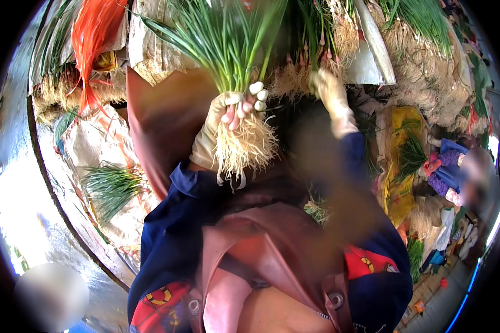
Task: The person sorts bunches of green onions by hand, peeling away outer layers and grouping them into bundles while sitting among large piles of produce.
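Note:
My left hand (218,125), in a pale glove, is closed around a bunch of green garlic plants (233,50) held upright. Their pinkish and white bulbs show at the fist, and a thick tuft of pale roots (246,141) hangs below it. At the upper right, my right hand (326,83), gloved too, has its fingers around the lower stems of a plant at a pile of similar garlic plants (304,62). How firmly it grips them cannot be told. A brown-red apron (271,224) covers my front and lap.
Orange plastic strips (89,41) hang at the upper left. A small green bunch (116,187) lies on pale sacking (83,145) at left. More rooted bundles (425,75) are stacked at the upper right, above a yellow sack (400,200). Another person (450,166) handles greens at far right.

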### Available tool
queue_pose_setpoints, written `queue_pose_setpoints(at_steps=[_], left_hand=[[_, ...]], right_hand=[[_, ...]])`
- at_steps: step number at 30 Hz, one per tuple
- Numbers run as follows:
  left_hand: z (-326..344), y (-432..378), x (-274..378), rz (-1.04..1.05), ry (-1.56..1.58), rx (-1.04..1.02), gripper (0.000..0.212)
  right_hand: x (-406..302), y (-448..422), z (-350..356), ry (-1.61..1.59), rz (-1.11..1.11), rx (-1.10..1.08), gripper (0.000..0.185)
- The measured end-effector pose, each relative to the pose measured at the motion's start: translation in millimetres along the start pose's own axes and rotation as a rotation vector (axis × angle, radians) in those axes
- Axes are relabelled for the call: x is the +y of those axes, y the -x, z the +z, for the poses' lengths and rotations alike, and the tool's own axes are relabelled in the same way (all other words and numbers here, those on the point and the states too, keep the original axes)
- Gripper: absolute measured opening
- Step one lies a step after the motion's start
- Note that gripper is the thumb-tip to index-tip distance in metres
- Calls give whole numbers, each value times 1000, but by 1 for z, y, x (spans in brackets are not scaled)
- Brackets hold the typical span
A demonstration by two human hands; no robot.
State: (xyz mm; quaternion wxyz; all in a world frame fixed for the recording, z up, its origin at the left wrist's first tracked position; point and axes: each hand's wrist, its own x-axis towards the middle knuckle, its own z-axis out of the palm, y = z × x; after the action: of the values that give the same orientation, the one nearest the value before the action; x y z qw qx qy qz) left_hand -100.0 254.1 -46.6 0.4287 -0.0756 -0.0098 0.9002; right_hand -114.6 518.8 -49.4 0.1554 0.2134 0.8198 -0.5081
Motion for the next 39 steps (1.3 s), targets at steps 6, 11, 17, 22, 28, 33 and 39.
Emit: queue_pose_setpoints(at_steps=[6, 11, 17, 22, 28, 33, 39], left_hand=[[-6, -2, -3, 141, -102, 42, 40], [-7, -8, -3, 131, -154, 80, 51], [-8, -9, 3, 84, -301, 270, 35], [4, -19, -3, 79, -248, 136, 25], [9, -19, -16, 107, -61, 288, 28], [-11, -21, -6, 136, -204, 245, 29], [-26, -16, -7, 107, -162, 187, 27]], right_hand=[[-16, 29, -17, 1068, -30, -365, 46], [-47, -35, 29, 1008, -422, 86, 32], [-36, 44, 46, 1244, -487, 165, 16], [-43, 74, 39, 172, -598, -75, 22], [-56, 27, 56, -716, 252, -271, 47], [-39, 7, 93, -1135, 252, -345, 27], [-44, -13, 48, 831, 356, -296, 38]])
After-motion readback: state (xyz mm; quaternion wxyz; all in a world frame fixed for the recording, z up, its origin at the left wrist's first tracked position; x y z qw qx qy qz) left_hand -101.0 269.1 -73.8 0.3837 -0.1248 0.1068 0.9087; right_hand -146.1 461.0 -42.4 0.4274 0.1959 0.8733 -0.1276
